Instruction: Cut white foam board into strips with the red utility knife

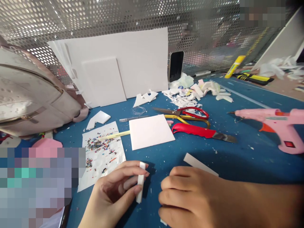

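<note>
My left hand (122, 186) pinches a short white foam strip (140, 186) upright between thumb and fingertips, just above the blue table. To its right, my right hand (187, 193) is closed with curled fingers, knuckles up. A small white bit (163, 222) peeks out below those fingers; whether they grip it is hidden. Behind the right hand lies a longer white foam strip (199, 163), partly covered by the hand. A white rectangular foam piece (152, 131) rests farther back, between the hands and the scissors (190, 112).
Right of the foam piece lies a red-handled knife (201, 131), blade out. A pink glue gun (273, 120) is at the far right. Coloured bits cover a white sheet (95, 171) at left. Foam scraps (187, 98), a phone (176, 66) and a large white board (142, 60) stand behind.
</note>
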A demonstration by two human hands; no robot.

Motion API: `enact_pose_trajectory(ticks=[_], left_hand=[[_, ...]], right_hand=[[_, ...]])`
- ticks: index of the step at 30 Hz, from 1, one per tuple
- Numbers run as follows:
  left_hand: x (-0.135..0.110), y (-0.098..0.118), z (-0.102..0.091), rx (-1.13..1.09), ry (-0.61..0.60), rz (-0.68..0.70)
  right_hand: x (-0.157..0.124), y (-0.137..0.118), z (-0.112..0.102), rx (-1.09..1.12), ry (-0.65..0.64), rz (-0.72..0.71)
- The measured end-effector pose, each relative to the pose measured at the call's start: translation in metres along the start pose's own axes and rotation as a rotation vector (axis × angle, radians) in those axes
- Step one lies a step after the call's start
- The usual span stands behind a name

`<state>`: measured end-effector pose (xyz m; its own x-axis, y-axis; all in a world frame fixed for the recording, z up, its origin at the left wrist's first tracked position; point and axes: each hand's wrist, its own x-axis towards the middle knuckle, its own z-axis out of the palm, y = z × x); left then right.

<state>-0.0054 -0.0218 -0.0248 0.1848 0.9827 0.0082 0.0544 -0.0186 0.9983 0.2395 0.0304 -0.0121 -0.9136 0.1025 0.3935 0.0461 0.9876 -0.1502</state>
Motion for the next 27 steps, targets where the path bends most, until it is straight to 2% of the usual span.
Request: enact_pose_trajectory(ticks=[4,6,9,12,14,16,19,27], left_hand=[[-0.001,0.004,0.011,-0.229,0.100,-0.017],[-0.002,0.007,0.013,-0.260,0.174,-0.032],[-0.003,0.011,0.009,-0.163,0.217,-0.085],[-0.002,0.011,0.003,-0.076,0.195,-0.131],[-0.002,0.011,0.002,-0.068,0.193,-0.156],[-0.002,0.013,0.004,-0.080,0.230,-0.193],[-0.003,0.018,0.010,-0.127,0.294,-0.244],[-0.001,0.020,0.013,-0.172,0.310,-0.233]], right_hand=[[0.003,-0.003,-0.014,0.022,0.028,0.071],[0.004,-0.001,-0.021,0.127,0.033,0.156],[0.004,0.006,-0.027,0.450,0.084,0.342],[0.006,0.013,-0.026,0.789,0.140,0.620],[0.007,0.016,-0.025,0.963,0.138,0.794],[0.009,0.019,-0.025,1.085,0.127,0.894],[0.010,0.021,-0.027,1.157,0.135,0.938],[0.008,0.024,-0.021,1.210,0.156,0.966]])
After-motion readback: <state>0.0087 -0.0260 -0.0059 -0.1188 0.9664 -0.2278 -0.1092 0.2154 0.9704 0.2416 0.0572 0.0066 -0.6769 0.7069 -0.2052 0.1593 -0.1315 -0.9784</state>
